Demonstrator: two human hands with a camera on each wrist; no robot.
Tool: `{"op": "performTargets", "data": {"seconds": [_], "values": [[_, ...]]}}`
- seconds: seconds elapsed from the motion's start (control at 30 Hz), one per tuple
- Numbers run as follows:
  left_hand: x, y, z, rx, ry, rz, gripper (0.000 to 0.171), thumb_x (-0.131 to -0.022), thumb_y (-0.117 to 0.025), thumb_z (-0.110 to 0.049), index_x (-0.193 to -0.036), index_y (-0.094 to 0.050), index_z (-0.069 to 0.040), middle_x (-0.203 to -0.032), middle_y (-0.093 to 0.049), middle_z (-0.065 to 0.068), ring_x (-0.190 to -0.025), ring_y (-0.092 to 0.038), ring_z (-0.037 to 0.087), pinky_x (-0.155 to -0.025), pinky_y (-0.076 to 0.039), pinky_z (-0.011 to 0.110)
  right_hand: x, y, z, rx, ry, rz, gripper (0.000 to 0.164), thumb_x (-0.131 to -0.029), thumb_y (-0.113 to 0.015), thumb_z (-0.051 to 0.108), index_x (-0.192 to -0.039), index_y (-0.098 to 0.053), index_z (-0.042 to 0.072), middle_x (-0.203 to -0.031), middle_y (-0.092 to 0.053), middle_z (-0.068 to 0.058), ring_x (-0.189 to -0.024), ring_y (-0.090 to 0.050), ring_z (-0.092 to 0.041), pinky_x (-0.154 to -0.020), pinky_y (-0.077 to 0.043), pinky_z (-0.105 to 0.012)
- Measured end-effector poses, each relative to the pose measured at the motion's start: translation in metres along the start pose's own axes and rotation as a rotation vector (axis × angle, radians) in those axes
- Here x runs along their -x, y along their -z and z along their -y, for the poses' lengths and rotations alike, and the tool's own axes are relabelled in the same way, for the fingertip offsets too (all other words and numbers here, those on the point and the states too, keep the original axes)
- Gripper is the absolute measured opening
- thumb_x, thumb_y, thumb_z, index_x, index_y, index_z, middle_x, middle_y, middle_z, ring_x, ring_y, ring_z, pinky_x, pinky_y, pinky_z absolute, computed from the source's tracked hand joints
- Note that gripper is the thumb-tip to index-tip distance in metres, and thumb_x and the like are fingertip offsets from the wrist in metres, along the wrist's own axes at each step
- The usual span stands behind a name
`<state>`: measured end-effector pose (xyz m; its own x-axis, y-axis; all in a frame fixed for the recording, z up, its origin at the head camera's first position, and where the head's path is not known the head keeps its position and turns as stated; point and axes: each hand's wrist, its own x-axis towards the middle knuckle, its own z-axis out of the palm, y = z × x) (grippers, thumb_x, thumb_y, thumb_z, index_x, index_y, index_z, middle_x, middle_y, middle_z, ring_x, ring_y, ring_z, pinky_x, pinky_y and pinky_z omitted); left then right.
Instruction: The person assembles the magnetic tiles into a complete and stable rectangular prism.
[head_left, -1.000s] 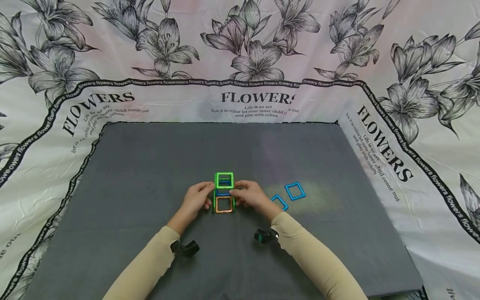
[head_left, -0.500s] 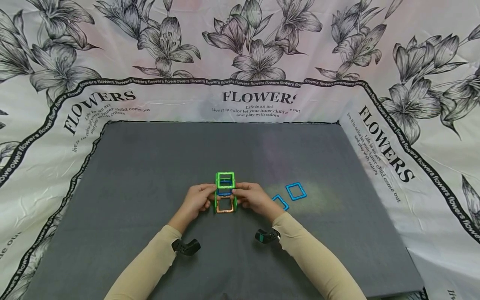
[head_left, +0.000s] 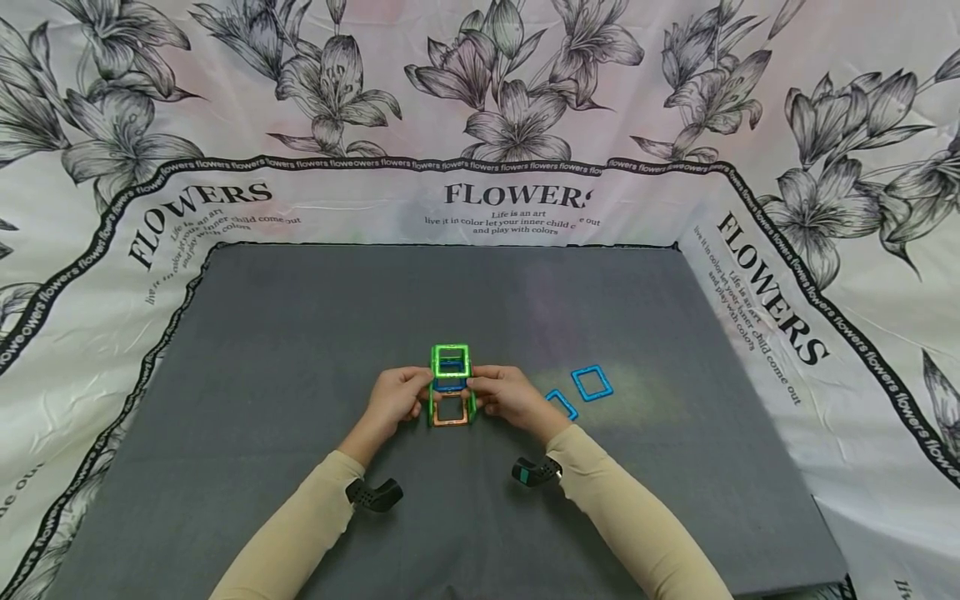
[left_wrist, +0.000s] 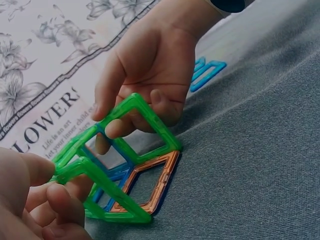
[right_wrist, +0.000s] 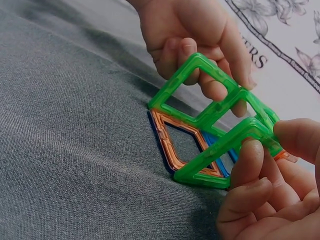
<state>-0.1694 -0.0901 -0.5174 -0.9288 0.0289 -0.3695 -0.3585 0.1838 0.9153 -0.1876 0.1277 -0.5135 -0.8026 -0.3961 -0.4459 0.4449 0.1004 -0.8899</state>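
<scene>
A small structure of square magnetic tiles stands on the grey cloth between the two hands. My left hand (head_left: 393, 396) pinches its left green tile (left_wrist: 107, 187) between thumb and fingers. On the opposite side my right hand (head_left: 510, 396) pinches the right green tile (left_wrist: 158, 125) near its upper corner. These two green tiles rise upright along an orange tile (right_wrist: 162, 135), which lies flat at the near end. A blue tile (head_left: 450, 385) shows behind the orange one, and a green tile (head_left: 450, 347) tops the far end. Fingers hide parts of the side tiles.
Two loose blue tiles lie to the right: one farther off (head_left: 586, 369), and another blue tile (head_left: 569, 402) partly covered by the right wrist. Black wrist devices (head_left: 375, 496) sit under both forearms. Grey cloth (head_left: 337, 308) covers the table, with a flower-printed sheet (head_left: 360, 204) around it.
</scene>
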Motion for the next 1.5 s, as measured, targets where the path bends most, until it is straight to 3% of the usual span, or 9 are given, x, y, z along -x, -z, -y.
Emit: {"op": "performTargets", "data": {"seconds": [0.47, 0.7, 0.87, 1.0, 1.33, 1.5], "values": [[-0.001, -0.001, 0.003, 0.022, -0.024, 0.018, 0.036, -0.106, -0.055, -0.025, -0.128, -0.069, -0.001, -0.069, -0.072, -0.004, -0.044, -0.047, 0.006, -0.045, -0.037, 0.024, 0.000, -0.004, 0.001, 0.105, 0.059, -0.041, 0.040, -0.104, -0.057, 0.014, -0.140, -0.059, -0.003, -0.080, -0.071, 0.002, -0.064, -0.053, -0.009, -0.059, -0.038, -0.026], [-0.006, 0.003, 0.005, 0.123, 0.028, 0.129, 0.039, -0.109, -0.048, -0.024, -0.138, -0.059, 0.000, -0.070, -0.070, -0.007, -0.045, -0.043, 0.005, -0.046, -0.033, 0.023, 0.001, -0.007, 0.003, 0.197, 0.084, -0.071, 0.037, -0.104, -0.057, 0.015, -0.137, -0.063, -0.001, -0.077, -0.069, 0.003, -0.064, -0.054, -0.010, -0.059, -0.041, -0.027], [-0.009, 0.007, 0.004, 0.192, 0.070, 0.226, 0.035, -0.110, -0.044, -0.023, -0.133, -0.054, 0.001, -0.071, -0.070, -0.006, -0.045, -0.041, 0.003, -0.044, -0.032, 0.021, 0.001, -0.008, 0.002, 0.192, 0.075, -0.080, 0.039, -0.104, -0.056, 0.016, -0.139, -0.061, 0.000, -0.077, -0.069, 0.003, -0.065, -0.054, -0.010, -0.059, -0.041, -0.027], [-0.009, 0.009, 0.004, 0.201, 0.074, 0.261, 0.038, -0.110, -0.043, -0.025, -0.136, -0.052, 0.002, -0.073, -0.071, -0.007, -0.045, -0.042, 0.002, -0.043, -0.033, 0.019, 0.003, -0.009, 0.002, 0.170, 0.064, -0.074, 0.040, -0.105, -0.055, 0.016, -0.142, -0.058, 0.000, -0.079, -0.068, 0.000, -0.065, -0.055, -0.011, -0.059, -0.040, -0.027], [-0.008, 0.011, 0.009, 0.191, 0.071, 0.229, 0.044, -0.110, -0.046, -0.027, -0.145, -0.051, -0.001, -0.076, -0.073, -0.007, -0.047, -0.048, 0.002, -0.044, -0.037, 0.019, 0.009, -0.004, 0.001, 0.194, 0.058, -0.080, 0.047, -0.106, -0.054, 0.020, -0.149, -0.051, 0.002, -0.084, -0.068, 0.001, -0.066, -0.058, -0.009, -0.060, -0.043, -0.026], [-0.006, 0.013, 0.013, 0.191, 0.041, 0.232, 0.047, -0.109, -0.047, -0.027, -0.149, -0.048, -0.001, -0.077, -0.074, -0.007, -0.049, -0.052, 0.002, -0.045, -0.039, 0.018, 0.022, 0.018, 0.007, 0.325, 0.095, -0.172, 0.044, -0.105, -0.055, 0.021, -0.145, -0.055, 0.002, -0.098, -0.075, -0.015, -0.073, -0.066, -0.015, -0.062, -0.048, -0.030]]}}
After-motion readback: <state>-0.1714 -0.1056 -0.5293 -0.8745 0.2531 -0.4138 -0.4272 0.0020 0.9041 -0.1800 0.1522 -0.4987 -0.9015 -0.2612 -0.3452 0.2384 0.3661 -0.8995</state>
